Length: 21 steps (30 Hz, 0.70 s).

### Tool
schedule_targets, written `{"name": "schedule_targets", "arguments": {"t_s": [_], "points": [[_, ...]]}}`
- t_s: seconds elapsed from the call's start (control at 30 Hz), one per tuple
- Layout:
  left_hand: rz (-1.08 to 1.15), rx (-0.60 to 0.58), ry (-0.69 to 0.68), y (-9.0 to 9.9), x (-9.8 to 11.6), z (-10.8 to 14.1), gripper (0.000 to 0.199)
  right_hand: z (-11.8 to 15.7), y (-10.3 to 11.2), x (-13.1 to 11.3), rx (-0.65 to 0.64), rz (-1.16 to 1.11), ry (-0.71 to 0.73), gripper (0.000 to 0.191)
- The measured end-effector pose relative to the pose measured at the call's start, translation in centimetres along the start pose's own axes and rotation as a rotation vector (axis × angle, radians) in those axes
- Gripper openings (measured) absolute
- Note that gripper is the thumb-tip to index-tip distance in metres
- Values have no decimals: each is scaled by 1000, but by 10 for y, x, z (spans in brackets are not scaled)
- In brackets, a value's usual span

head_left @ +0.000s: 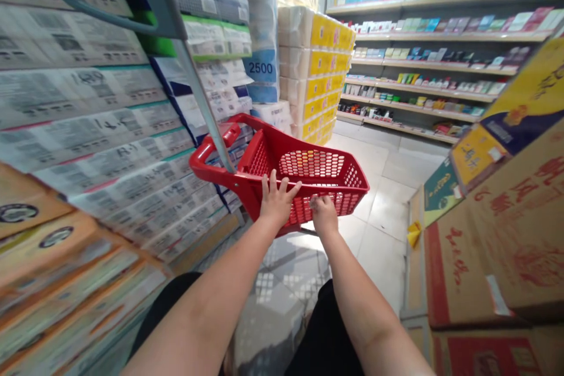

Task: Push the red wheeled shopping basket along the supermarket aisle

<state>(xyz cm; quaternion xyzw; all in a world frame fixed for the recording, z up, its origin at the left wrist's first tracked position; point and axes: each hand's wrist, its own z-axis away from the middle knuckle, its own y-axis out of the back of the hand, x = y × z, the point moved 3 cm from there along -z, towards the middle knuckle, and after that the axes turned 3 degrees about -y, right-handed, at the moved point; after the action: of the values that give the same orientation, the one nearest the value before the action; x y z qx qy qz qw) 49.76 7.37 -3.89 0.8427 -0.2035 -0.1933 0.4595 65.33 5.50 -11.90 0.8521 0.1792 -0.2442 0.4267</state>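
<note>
A red plastic shopping basket (315, 188) with perforated sides and a long grey telescopic handle (200, 88) stands in front of me. Nothing shows inside the part of it that I can see. Against its near rim lies my left hand (277, 197), fingers spread. My right hand (325, 216) is at the basket's near side wall, its fingers curled together; what they hold, if anything, is too small to make out.
Stacked white packs (83, 94) rise on the left above orange boxes (53, 235). Yellow-and-white packs (324, 67) stand behind the basket. Cardboard cartons (497, 235) line the right side. Stocked shelves (423, 64) cross the back. Tiled floor (388, 205) runs between.
</note>
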Motion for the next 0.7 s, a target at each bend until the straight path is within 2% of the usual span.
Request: {"name": "schedule_targets", "arguments": {"t_s": [0.07, 0.17, 0.3, 0.43, 0.57, 0.7], "points": [[23, -4, 19, 0, -1, 1, 53, 2, 1, 2, -34, 12, -23, 23], [50, -14, 32, 0, -1, 2, 52, 4, 7, 2, 20, -25, 26, 26], [63, -15, 53, 4, 0, 3, 49, 6, 13, 4, -33, -26, -43, 19], [72, 10, 93, 15, 7, 0, 32, 8, 24, -7, 70, -92, 58, 22], [93, 19, 107, 22, 14, -2, 26, 9, 33, -16, 66, -114, 16, 15], [135, 31, 102, 23, 15, -2, 22, 9, 44, -19, 187, -86, 49, 14]]}}
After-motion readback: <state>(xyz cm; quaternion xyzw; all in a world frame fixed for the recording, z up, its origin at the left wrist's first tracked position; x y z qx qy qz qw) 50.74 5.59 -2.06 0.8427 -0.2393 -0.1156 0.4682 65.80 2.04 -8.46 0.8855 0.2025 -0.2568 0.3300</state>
